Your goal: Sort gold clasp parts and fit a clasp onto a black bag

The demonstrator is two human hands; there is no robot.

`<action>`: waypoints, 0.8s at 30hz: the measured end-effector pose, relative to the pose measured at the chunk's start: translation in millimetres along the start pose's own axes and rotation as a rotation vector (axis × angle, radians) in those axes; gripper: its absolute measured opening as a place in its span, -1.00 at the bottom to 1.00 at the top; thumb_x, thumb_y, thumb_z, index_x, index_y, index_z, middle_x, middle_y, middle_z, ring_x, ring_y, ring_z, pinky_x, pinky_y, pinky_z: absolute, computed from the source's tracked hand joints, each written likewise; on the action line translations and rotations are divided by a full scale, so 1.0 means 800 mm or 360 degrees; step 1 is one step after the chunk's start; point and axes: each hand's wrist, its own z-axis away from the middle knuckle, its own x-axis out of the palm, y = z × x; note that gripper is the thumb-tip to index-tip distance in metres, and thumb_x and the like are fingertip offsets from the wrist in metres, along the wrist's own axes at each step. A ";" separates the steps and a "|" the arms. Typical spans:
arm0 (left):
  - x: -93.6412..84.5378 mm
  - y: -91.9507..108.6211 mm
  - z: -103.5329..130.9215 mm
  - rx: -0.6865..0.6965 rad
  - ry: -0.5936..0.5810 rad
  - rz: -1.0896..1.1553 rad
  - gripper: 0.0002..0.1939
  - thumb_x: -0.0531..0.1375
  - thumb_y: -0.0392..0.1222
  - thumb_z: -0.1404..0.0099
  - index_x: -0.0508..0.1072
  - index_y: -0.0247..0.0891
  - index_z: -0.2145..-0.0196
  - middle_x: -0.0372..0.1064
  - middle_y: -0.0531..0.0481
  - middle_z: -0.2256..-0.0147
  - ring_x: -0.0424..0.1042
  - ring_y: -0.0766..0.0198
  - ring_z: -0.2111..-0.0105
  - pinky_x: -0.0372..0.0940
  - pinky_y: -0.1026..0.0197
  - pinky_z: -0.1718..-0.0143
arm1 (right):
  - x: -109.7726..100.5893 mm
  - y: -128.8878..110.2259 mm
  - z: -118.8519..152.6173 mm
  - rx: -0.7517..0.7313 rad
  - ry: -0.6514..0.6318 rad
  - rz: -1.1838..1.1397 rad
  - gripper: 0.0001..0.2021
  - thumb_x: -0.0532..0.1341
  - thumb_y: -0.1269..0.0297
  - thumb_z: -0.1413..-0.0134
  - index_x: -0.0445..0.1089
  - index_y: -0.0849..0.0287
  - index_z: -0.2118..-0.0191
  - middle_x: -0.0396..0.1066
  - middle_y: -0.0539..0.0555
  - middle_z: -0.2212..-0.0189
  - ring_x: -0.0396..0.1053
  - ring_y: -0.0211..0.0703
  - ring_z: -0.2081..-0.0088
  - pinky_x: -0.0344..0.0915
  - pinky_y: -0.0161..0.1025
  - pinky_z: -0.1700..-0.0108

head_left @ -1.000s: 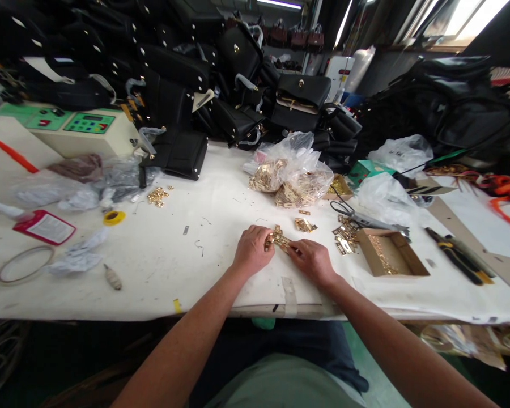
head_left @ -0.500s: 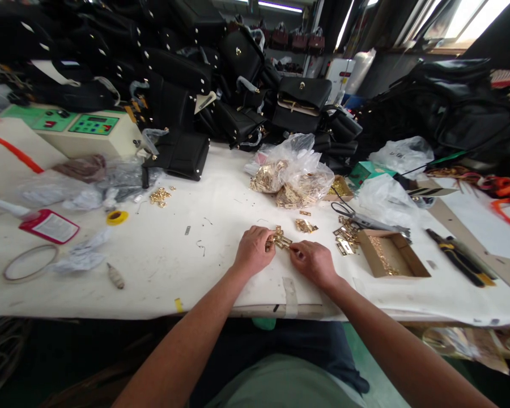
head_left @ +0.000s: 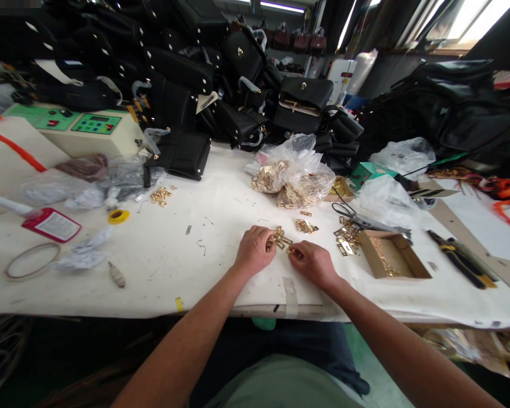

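My left hand [head_left: 255, 249] curls around several gold metal plates at the front middle of the white table. Loose gold plates [head_left: 281, 238], some with a rectangular slot, lie between my two hands. Just right of them my right hand [head_left: 313, 262] is closed in a pinch, with a small gold metal plate [head_left: 296, 253] at its fingertips. Beyond the hands sits a small pile of gold pieces [head_left: 307, 226]. To the right is another heap of gold plates [head_left: 345, 241], beside an open cardboard box [head_left: 402, 258] with small gold parts inside.
Clear plastic bags of gold fittings [head_left: 297, 181] stand behind the hands. Black handbags [head_left: 242, 113] are piled along the back. Pliers [head_left: 459, 258] rest at the right. On the left are a red-and-white bottle [head_left: 53, 222], a yellow tape roll [head_left: 118, 216] and a control machine [head_left: 97, 133].
My right hand has drawn slightly away from the loose plates, and a gold plate now shows at its fingertips. The left hand stays in place.
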 end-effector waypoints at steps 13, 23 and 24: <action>-0.005 0.004 -0.003 0.0070 0.0044 0.0129 -0.65 0.24 -0.38 -0.16 0.41 -0.21 0.08 0.43 0.02 0.14 0.35 0.17 0.09 0.31 0.11 0.02 | -0.014 0.022 -0.073 -0.0228 0.0110 -0.0190 -0.63 0.32 0.16 -0.20 0.49 0.12 -0.09 0.43 0.11 -0.06 0.40 -0.05 -0.04 0.32 -0.15 -0.08; -0.002 0.002 -0.002 -0.0040 0.0078 0.0093 -0.63 0.24 -0.38 -0.14 0.37 -0.20 0.08 0.42 0.00 0.15 0.36 0.14 0.08 0.32 0.09 0.03 | 0.008 0.011 -0.072 -0.0223 -0.0146 -0.0384 -0.90 0.29 0.31 -0.21 0.55 0.11 0.18 0.47 0.03 0.21 0.40 -0.24 0.24 0.28 -0.30 0.17; -0.001 0.002 -0.003 -0.0040 0.0079 0.0091 -0.64 0.23 -0.38 -0.14 0.37 -0.20 0.08 0.42 0.00 0.15 0.36 0.14 0.09 0.32 0.09 0.03 | 0.007 0.011 -0.070 -0.0200 -0.0158 -0.0380 -0.88 0.32 0.30 -0.18 0.55 0.11 0.16 0.46 0.02 0.21 0.39 -0.24 0.26 0.27 -0.30 0.18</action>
